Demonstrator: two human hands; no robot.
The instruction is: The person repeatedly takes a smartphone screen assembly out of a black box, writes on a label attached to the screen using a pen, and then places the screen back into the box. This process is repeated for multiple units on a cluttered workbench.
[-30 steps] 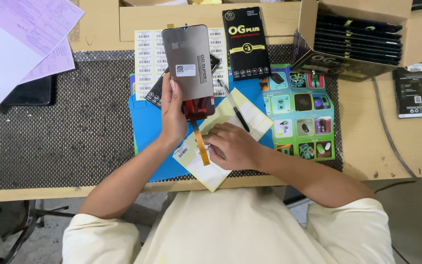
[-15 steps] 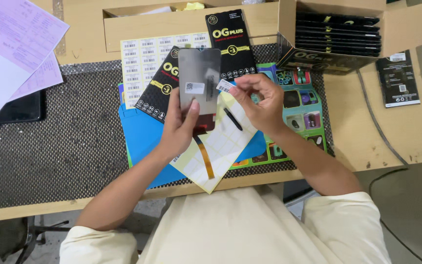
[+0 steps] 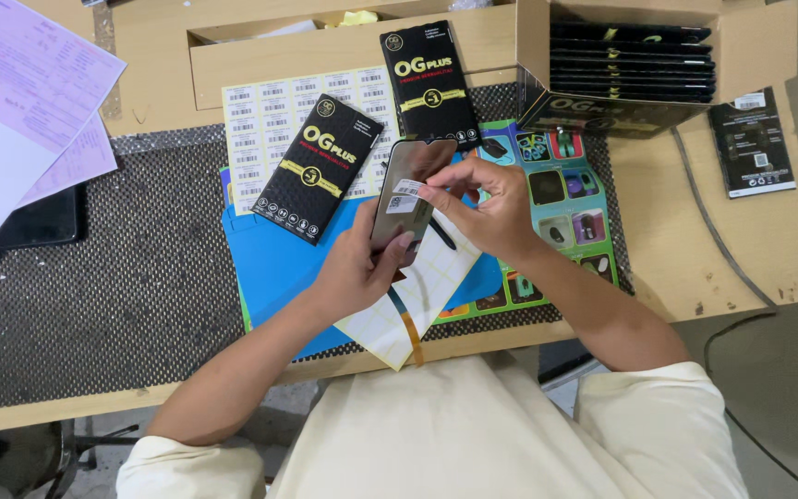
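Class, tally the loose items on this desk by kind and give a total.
Black retail boxes lying flat: 2
Phone screen panel, held by left hand and right hand: 1
Barcode sticker sheet: 1
Pink paper forms: 2
Total: 6

Bare mesh mat (image 3: 94, 277) left of blue pad (image 3: 270, 268): open room. Ahead blocked: two black boxes (image 3: 318, 168), label sheet (image 3: 265, 125), wooden tray (image 3: 325, 55). Right: open carton (image 3: 639, 69), cable (image 3: 713, 240) across bare wood. Far left, papers (image 3: 20, 102).
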